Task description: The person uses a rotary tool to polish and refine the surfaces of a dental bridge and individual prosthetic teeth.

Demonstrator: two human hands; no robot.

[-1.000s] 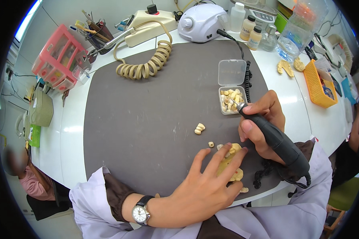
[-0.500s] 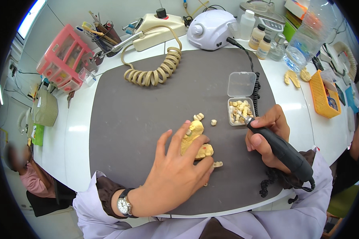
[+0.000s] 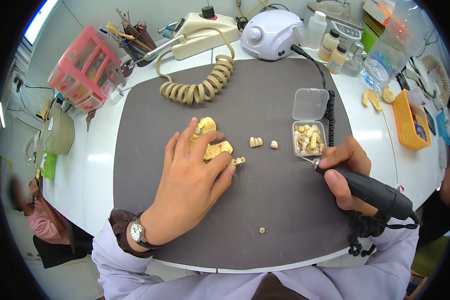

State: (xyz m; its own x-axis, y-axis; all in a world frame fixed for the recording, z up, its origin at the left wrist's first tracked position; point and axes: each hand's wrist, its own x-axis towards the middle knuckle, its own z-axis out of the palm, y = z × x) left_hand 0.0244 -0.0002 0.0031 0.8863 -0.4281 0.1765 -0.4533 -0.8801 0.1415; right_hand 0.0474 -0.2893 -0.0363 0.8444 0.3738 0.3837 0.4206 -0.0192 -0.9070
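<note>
Shifted leftward: lumpy yellow dental cast (image 3: 218,149), held by a half-spread left hand (image 3: 185,180). Curled right hand (image 3: 352,156) grips a black handpiece (image 3: 377,192). Scuffed grey mat (image 3: 270,197), white desk (image 3: 100,150).

Yel dental cast (image 3: 219,149) under L hand (image 3: 185,180), blk handpiece (image 3: 377,190) tilted in R hand (image 3: 354,156)

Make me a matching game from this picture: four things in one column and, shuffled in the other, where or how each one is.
Things
1. Handpiece
2. Dental model
3. Clear box
4. Pink drawers

Places and states
A. Lid open, with small teeth inside
B. On the white table, left of the mat
C. Partly covered by the left hand
D. Held in the right hand

Right pairs: 1-D, 2-C, 3-A, 4-B
</note>
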